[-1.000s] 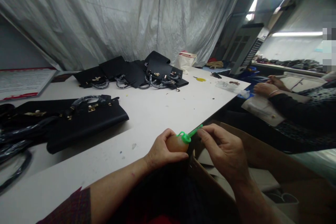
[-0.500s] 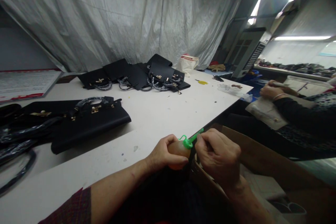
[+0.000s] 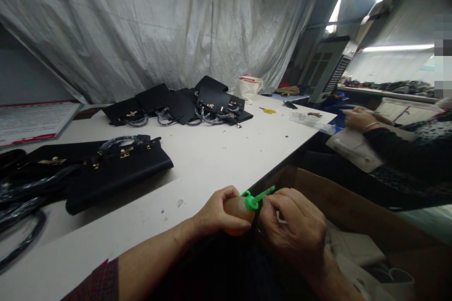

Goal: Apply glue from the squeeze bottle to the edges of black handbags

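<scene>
My left hand (image 3: 222,214) is wrapped around a squeeze bottle (image 3: 238,211) of amber liquid, held tilted in front of the table edge. The bottle has a green cap with a small loop and a long green nozzle (image 3: 264,194) pointing up to the right. Close beside the nozzle, my right hand (image 3: 294,228) is closed, thumb and forefinger pinched together. Whatever is in that pinch is too small or hidden to name.
Black handbags with plastic-wrapped handles lie on the white table (image 3: 212,160), one bag (image 3: 120,169) at left and a pile (image 3: 176,103) behind. Yellow snips (image 3: 268,110) rest farther back. A cardboard box (image 3: 307,178) stands below right. Another person's hands (image 3: 360,120) work at right.
The view has shifted slightly, so the table things sit a little further left. My right hand has dropped slightly against the nozzle, whose tip shows more clearly. The left hand keeps the bottle.
</scene>
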### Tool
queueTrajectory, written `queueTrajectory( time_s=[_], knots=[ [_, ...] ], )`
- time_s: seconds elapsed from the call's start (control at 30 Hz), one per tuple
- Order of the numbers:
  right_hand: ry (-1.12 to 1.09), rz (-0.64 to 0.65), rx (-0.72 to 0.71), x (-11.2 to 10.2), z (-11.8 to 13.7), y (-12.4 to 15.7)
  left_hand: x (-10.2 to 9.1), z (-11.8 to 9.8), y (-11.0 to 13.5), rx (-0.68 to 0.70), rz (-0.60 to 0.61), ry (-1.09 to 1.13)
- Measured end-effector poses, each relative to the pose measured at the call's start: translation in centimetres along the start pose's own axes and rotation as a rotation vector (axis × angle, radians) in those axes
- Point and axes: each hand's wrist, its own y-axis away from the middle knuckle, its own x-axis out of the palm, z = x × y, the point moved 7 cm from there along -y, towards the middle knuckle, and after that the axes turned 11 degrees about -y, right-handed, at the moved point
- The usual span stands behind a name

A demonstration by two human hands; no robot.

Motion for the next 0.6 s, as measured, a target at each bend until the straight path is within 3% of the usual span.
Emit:
queueTrajectory(
  time_s=[0.1,0.27,0.4,0.5,0.6],
  knots=[
    [-0.018,-0.033,0.093,-0.3,-0.9,0.6,0.1,0.1,0.0,-0.016,-0.009,0.020],
    [-0.187,-0.036,0.497,-0.4,-4.0,3.3,0.2,0.0,0.0,-0.009,-0.042,0.041],
    [-0.364,-0.078,0.717,-0.5,-5.2,5.3,0.4,0.0,0.2,0.014,-0.031,-0.035],
    [-0.586,-0.112,0.833,-0.3,-5.6,5.9,0.3,0.0,0.1,0.021,-0.055,-0.064],
    [-0.881,-0.190,0.839,-0.4,-5.7,6.0,0.1,0.1,-0.2,-0.016,-0.106,0.040]
  ],
)
